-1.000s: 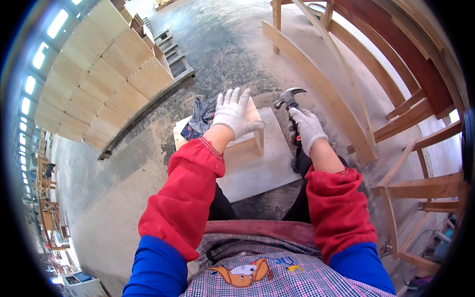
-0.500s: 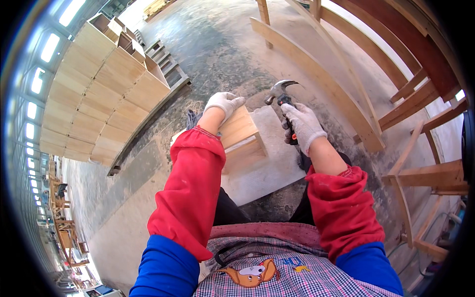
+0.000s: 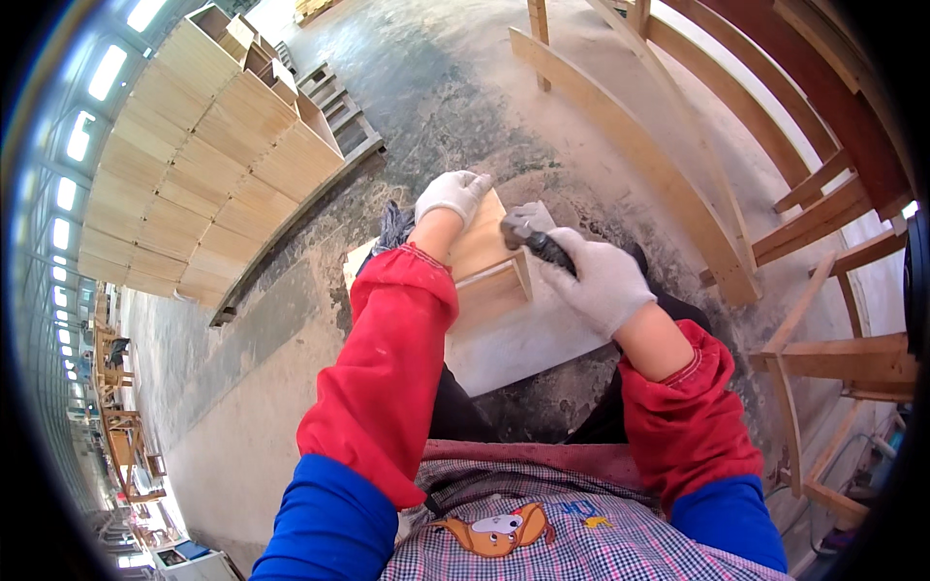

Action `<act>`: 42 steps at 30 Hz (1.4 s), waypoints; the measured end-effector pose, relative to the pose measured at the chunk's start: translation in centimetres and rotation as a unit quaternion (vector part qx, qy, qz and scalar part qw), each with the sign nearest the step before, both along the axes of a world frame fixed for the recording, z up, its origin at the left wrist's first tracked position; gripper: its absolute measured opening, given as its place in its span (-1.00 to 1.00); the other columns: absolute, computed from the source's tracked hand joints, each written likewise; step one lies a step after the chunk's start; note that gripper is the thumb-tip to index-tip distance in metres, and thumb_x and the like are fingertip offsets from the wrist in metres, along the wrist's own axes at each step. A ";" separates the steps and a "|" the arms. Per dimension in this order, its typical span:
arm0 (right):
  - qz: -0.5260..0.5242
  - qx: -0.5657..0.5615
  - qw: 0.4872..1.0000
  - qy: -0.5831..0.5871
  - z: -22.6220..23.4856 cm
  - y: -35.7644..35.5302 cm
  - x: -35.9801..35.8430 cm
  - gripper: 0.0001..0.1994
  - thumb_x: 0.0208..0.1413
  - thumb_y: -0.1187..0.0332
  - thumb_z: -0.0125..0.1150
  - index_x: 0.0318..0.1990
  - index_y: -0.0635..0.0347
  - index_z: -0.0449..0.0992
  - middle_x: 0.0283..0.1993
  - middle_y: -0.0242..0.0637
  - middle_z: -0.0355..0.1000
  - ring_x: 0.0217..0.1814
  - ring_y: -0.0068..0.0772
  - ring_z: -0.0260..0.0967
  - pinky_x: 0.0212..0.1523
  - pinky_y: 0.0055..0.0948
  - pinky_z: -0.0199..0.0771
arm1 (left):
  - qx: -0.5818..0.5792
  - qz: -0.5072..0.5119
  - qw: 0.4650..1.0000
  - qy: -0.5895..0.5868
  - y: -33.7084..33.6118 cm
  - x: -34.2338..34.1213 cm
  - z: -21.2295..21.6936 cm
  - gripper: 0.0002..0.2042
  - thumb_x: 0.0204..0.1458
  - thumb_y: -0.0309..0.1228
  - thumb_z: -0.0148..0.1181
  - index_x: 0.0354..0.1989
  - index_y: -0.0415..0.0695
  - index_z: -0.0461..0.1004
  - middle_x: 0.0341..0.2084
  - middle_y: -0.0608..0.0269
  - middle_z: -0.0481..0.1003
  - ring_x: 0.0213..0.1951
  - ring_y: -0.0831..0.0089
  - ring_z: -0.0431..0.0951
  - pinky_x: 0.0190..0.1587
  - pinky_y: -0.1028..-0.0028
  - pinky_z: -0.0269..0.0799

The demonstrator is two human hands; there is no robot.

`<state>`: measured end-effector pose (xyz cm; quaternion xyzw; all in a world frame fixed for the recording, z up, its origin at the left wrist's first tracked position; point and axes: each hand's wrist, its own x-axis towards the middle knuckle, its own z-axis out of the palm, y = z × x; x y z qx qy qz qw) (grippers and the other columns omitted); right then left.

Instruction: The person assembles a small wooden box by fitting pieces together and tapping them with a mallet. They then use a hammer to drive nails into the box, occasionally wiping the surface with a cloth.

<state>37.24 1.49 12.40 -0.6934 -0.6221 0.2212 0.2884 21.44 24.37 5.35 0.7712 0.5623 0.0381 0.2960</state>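
A small pale wooden box [image 3: 484, 250] stands in front of me on a light grey board [image 3: 518, 349]. My left hand [image 3: 453, 199], in a white glove, grips the box's far upper edge. My right hand [image 3: 605, 283], gloved too, is closed round the dark handle of a claw hammer [image 3: 550, 250]. The hammer's metal head is at the right edge of the box's upper panel; whether it touches the wood I cannot tell. A dark crumpled cloth [image 3: 392, 228] lies beyond my left wrist, beside the box.
Several wooden boxes [image 3: 208, 169] are stacked at the left on a pallet [image 3: 354, 136]. A long wooden rail [image 3: 630, 155] and a timber frame [image 3: 833, 349] stand at the right. Wooden furniture [image 3: 124, 426] shows at the far left over the concrete floor [image 3: 262, 416].
The hammer has swung down and left, from above the board to the box's right edge. My left hand keeps its grip on the box. The whole view has shifted slightly.
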 end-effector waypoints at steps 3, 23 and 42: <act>-0.038 0.012 0.999 -0.035 -0.1 -0.1 0.4 -0.65 0.17 0.11 0.18 0.04 0.06 0.49 -0.27 0.02 0.55 -0.18 0.13 0.53 -0.17 -0.04 0.51 | 0.055 -0.015 0.998 0.027 -0.9 0.0 0.9 -0.53 0.20 0.12 0.00 0.02 0.08 0.60 -0.05 0.09 0.60 0.05 0.08 0.55 0.08 0.20 0.44; -0.078 -0.011 0.996 -0.037 -0.1 2.0 -1.0 -0.62 0.18 0.03 0.11 0.03 0.02 0.50 -0.29 0.00 0.57 -0.18 0.11 0.54 -0.16 -0.04 0.52 | 0.159 -0.018 0.985 0.062 -2.7 0.4 1.4 -0.60 0.27 0.03 -0.08 -0.06 0.05 0.59 -0.13 0.04 0.60 -0.04 -0.01 0.57 0.01 0.12 0.45; -0.103 0.005 0.995 -0.017 -2.8 5.1 -1.3 -0.65 0.19 0.01 0.16 -0.08 0.07 0.46 -0.31 0.03 0.54 -0.17 0.18 0.51 -0.17 0.02 0.46 | 0.172 0.031 0.984 0.039 -2.9 0.4 1.0 -0.70 0.25 -0.11 -0.03 0.07 0.22 0.52 -0.14 0.06 0.62 -0.07 0.03 0.61 -0.01 0.12 0.50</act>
